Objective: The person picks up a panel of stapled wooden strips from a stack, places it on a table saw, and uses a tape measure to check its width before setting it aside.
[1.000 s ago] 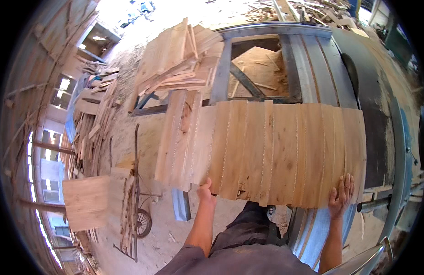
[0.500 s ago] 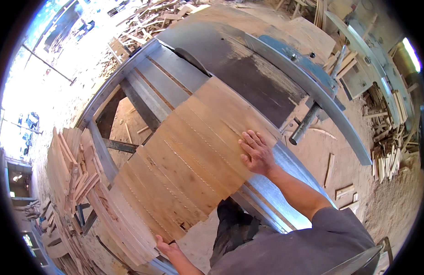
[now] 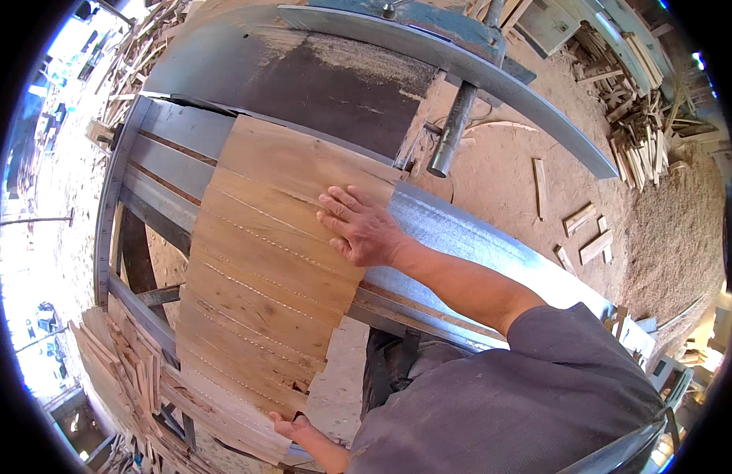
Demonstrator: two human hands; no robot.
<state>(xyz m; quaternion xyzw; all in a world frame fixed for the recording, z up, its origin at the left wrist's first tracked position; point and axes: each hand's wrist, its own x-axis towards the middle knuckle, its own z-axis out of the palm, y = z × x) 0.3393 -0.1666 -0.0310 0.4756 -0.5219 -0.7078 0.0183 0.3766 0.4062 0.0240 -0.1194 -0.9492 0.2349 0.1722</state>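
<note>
"Wood panel (image 3: 259, 272)?"
"Tan, dotted-seamed, on the saw table (image 3: 453, 249), long axis running upper right to lower left."
"Fingers?"
"My left hand (image 3: 293, 429) grips its edge; my right hand (image 3: 361, 229) lies flat atop."

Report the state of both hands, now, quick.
Left hand: closed on the near edge of the light-brown, roughly rectangular wooden panel.
Right hand: open, palm down on that panel.

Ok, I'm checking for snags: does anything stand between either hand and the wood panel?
Nothing visible does. The right hand lies palm-down on the panel; the left hand grips its edge, the underside out of view.
</note>
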